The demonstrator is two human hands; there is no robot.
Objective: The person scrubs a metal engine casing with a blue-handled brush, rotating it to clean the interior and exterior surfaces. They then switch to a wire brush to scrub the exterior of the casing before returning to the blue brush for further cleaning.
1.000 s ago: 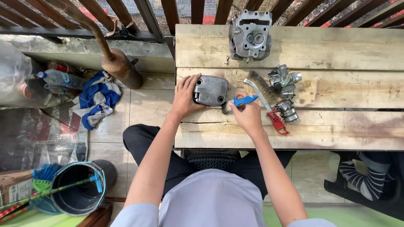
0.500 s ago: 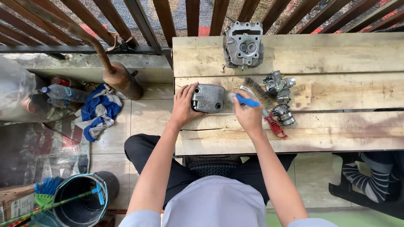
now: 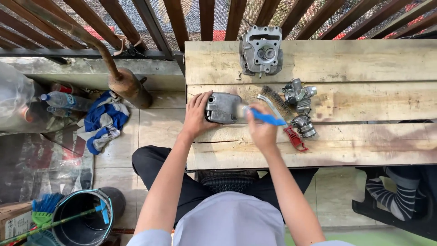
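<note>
On the rough plank table (image 3: pixel 364 64), the left hand (image 3: pixel 196 114) grasps a rounded, dull grey metal cover (image 3: pixel 223 108) by its left edge. The right hand (image 3: pixel 260 130) is clenched around a blue-handled brush (image 3: pixel 266 118), its blurred tip seemingly touching the cover's right side.

Soft, even daylight lit the scene brightly, strongest on the pale wooden table (image 3: pixel 346 64), with no harsh glare. Shadows were faint and short. The right hand (image 3: pixel 260 130) and its blue-handled brush (image 3: pixel 266 118) were smeared by motion blur. Everything else stayed sharp, though straight lines bent slightly toward the edges.
</note>
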